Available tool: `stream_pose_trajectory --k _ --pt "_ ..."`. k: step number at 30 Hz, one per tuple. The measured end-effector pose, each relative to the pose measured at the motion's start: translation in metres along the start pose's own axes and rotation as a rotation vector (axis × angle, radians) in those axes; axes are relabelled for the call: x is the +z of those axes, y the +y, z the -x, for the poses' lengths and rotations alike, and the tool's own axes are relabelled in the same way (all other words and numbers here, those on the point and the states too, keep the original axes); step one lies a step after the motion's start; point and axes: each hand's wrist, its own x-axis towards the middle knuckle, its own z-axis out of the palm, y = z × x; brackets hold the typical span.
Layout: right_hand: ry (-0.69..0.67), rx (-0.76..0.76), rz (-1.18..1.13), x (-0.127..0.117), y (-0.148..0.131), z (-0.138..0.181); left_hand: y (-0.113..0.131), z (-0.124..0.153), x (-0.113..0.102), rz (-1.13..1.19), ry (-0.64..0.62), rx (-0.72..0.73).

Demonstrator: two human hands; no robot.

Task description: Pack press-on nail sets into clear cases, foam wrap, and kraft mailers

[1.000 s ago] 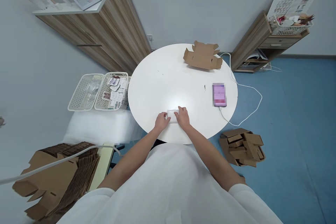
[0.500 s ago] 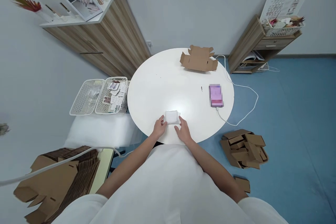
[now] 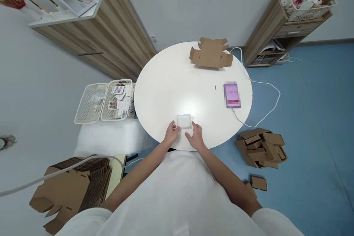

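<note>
A small flat white packet (image 3: 184, 121), wrapped in what looks like thin foam or paper, lies on the white oval table (image 3: 155, 92) near its front edge. At its left side is my left hand (image 3: 172, 133), thumb and forefinger apart, fingertips by the packet's left edge and lower corner. My right hand (image 3: 196, 137) is on the other side, its forefinger stretched to the packet's right edge and its thumb spread below. A thin white flap sticks out at the packet's right. Whether the fingertips press on the packet is too small to make out.
An unfolded cardboard box (image 3: 211, 53) lies at the table's back. A blurred purple device (image 3: 232, 95) with a white cable (image 3: 272, 85) is at right. White baskets (image 3: 117, 99) and stacked flat cardboard (image 3: 69, 188) stand left; a carton of boxes (image 3: 261, 149) sits on the floor.
The view has shifted slightly, so the surroundings sit a little differently in the picture. Both hands stay at the packet's two sides, with nearly the same finger pose.
</note>
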Motion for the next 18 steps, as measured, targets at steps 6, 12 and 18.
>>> stream_pose_trajectory --k 6,12,18 --pt "0.016 0.080 -0.104 0.009 -0.004 -0.005 0.002 -0.004 0.000 0.071 -0.073 0.055" --pt "0.081 0.110 -0.045 0.044 -0.034 -0.025 0.002 -0.028 -0.033 0.110 -0.162 0.189" --pt "-0.002 0.120 -0.089 0.109 -0.096 -0.071 -0.002 -0.081 -0.108 0.196 -0.030 0.184"
